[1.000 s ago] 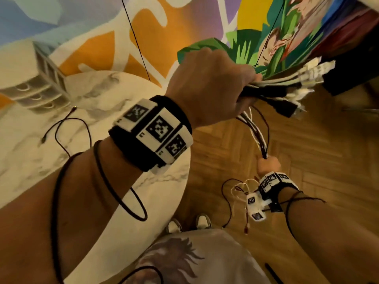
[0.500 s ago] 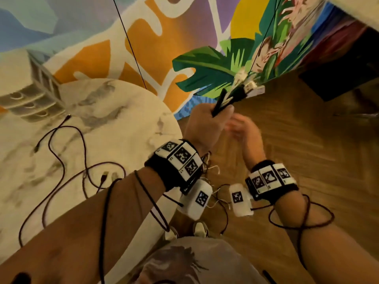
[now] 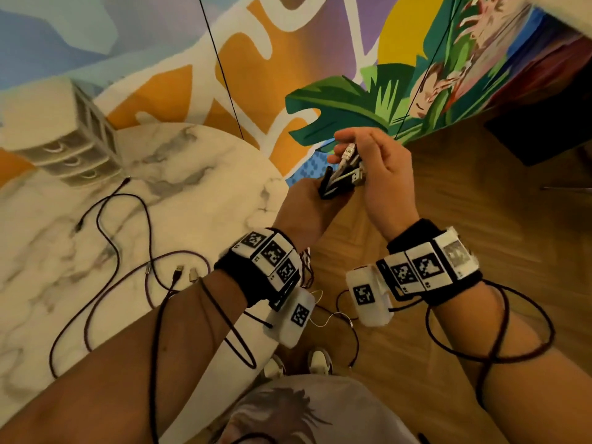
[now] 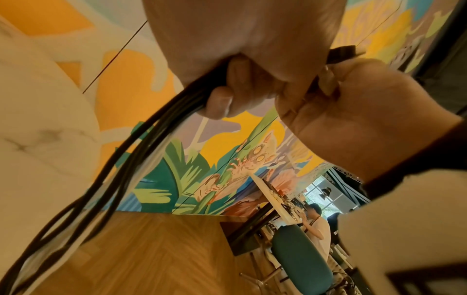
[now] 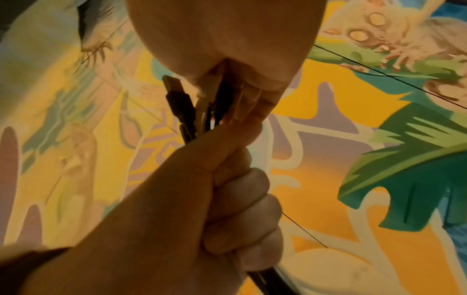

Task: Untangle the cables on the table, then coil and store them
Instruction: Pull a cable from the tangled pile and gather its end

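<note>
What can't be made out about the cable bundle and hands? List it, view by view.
Head: cable count in the cable bundle, covered by left hand and right hand.
Left wrist: the bundle's lower end, cut by the bottom-left edge.
Right wrist: whether the right hand's fingers pinch the plugs; its palm hides them.
Head: drawer unit, blurred.

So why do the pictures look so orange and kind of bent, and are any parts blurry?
Head view: warm, dim light tints everything orange; the wide lens bends the round marble table, and the drawer unit is smeared. Left wrist view: the left hand fills the top, the cable bundle is streaked by motion. Right wrist view: the right hand is soft and shadowed, the plugs dark.
</note>
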A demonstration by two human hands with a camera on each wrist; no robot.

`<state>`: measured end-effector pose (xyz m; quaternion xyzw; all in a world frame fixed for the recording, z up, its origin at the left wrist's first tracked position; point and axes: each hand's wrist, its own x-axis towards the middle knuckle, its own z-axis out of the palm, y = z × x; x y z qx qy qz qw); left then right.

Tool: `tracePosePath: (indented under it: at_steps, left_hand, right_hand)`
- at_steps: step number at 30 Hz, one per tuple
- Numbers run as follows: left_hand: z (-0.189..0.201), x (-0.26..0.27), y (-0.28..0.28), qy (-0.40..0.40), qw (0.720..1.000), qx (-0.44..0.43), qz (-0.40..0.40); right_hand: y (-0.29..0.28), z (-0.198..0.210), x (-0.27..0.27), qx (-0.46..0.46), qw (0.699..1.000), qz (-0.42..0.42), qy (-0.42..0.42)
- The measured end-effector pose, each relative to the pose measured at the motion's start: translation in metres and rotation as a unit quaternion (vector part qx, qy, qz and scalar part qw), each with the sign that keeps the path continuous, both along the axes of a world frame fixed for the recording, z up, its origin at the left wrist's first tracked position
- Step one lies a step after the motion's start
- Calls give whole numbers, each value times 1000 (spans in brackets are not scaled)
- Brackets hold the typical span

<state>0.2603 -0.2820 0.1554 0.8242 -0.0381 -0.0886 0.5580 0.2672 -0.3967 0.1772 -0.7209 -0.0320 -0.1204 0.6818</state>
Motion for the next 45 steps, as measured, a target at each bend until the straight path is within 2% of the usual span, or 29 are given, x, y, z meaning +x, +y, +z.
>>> tracePosePath:
  at_steps: [4,9,13,16,19,23,28,31,35,40,42,45]
  left_hand:
    - [2,4,4,-32,999,12,-13]
    - [-1,1,6,-2,1000,-2,16]
    - [-6,-1,7,6,999,1,35]
    - [-10,-1,9,12,999,-16,48]
    - [-9,-3,12,4,999,6,42]
    - [-6,-2,14,-3,999,27,41]
    - [-4,-1,14,-4,999,19,42]
    - [-3,-2,15,-10,999,23,41]
    - [-3,-3,16,-26,999,11,39]
    - [-7,-2,18,-29,999,7,44]
    - [-5,-3,16,-29,999,9,41]
    - [0,-5,14,-25,999,22,34]
  right_hand:
    - [5,-2,4,-101,995,17,-11]
    - [-1,6,4,-131,987,95,-12]
    - [-7,22,7,-287,944,164,-9]
    - [-7,31,8,-325,926,192,2]
    - [-6,38,11,-365,903,225,11]
    - [0,37,15,-364,907,208,24]
    - [1,33,13,-323,930,177,9]
    - [4,30,14,-323,933,160,-5]
    - [3,30,16,-282,954,100,-36]
    - [1,29,16,-247,966,70,-17]
    - [4,30,18,-264,962,75,1]
    - [13,29,20,-324,935,135,48]
